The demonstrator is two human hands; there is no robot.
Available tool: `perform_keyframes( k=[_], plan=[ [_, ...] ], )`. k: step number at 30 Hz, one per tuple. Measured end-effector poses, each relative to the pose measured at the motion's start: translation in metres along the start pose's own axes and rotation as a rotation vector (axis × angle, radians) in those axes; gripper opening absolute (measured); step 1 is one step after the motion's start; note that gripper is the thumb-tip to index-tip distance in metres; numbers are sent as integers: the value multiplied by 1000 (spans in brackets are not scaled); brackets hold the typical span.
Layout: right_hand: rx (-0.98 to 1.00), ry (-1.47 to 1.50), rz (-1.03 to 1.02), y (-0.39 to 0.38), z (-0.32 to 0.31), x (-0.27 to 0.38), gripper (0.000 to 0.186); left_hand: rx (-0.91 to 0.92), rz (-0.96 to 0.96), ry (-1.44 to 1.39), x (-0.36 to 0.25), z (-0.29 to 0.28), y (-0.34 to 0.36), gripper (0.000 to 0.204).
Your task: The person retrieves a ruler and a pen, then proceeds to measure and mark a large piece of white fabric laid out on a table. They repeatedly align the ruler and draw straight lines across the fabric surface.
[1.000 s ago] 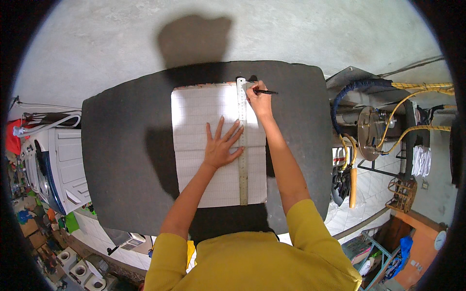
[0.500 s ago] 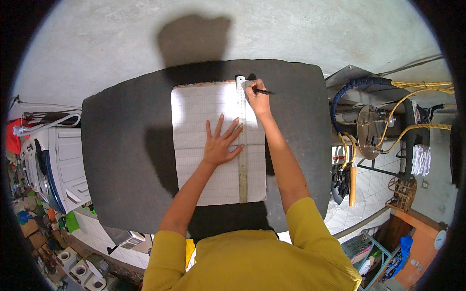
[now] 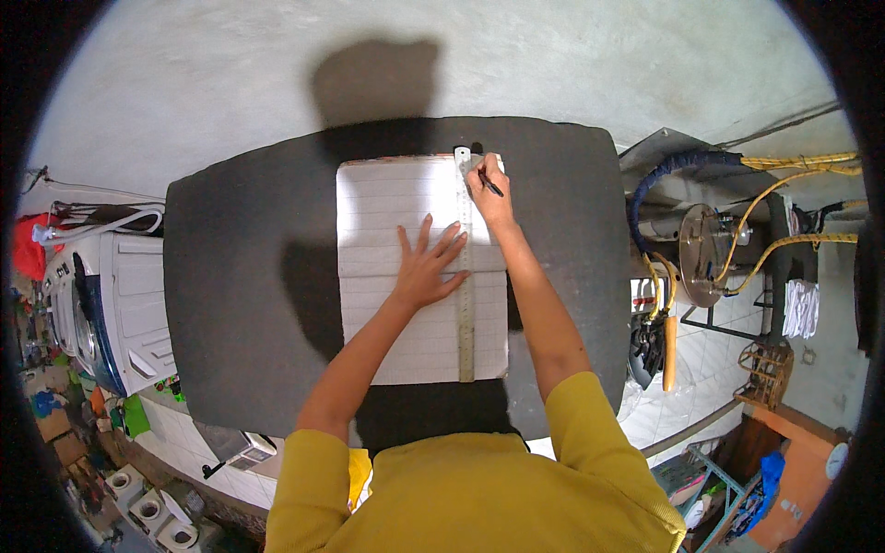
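Observation:
An open ruled notebook [image 3: 387, 336] lies on a dark table [image 3: 240, 276], with a long steel ruler [image 3: 466, 341] running up its right side. My left hand [image 3: 430, 267] is spread on the pages, thumb and fingertips reaching the ruler's left edge. Near the top of the ruler, on its right, my right hand [image 3: 489, 201] grips a black pen [image 3: 496, 189]. The pen's tip is hidden by my fingers.
A pale wall [image 3: 553, 64] lies beyond the table. A white appliance [image 3: 131, 313] is at the left, above assorted clutter. At the right are a round metal disc with yellow hoses [image 3: 698, 253], tiled surfaces, a wooden-handled item [image 3: 669, 355] and a blue cloth [image 3: 761, 488].
The pen in my right hand has swung from nearly level to slanting down toward the lower right. My left hand stays spread by the ruler; the whole view has shifted slightly.

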State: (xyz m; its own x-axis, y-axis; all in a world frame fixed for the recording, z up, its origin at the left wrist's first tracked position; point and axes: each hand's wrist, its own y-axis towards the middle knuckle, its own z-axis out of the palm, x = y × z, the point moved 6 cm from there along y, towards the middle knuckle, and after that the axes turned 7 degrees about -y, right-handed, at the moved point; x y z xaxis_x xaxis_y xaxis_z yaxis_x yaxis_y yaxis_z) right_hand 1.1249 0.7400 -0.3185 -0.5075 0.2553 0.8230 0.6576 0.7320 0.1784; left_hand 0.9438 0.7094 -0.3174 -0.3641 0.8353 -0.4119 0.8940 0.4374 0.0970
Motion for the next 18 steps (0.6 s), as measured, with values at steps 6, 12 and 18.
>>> perform_keyframes(
  k=[6,12,18],
  plan=[
    [44,4,-15,-6,-3,0,18,104,-36,36,-7,4,7,64],
    [111,34,-15,-32,-7,0,22,107,-38,79,-12,4,9,63],
    [132,29,-63,-68,-19,4,20,143,-54,131,-16,6,12,62]
  ],
)
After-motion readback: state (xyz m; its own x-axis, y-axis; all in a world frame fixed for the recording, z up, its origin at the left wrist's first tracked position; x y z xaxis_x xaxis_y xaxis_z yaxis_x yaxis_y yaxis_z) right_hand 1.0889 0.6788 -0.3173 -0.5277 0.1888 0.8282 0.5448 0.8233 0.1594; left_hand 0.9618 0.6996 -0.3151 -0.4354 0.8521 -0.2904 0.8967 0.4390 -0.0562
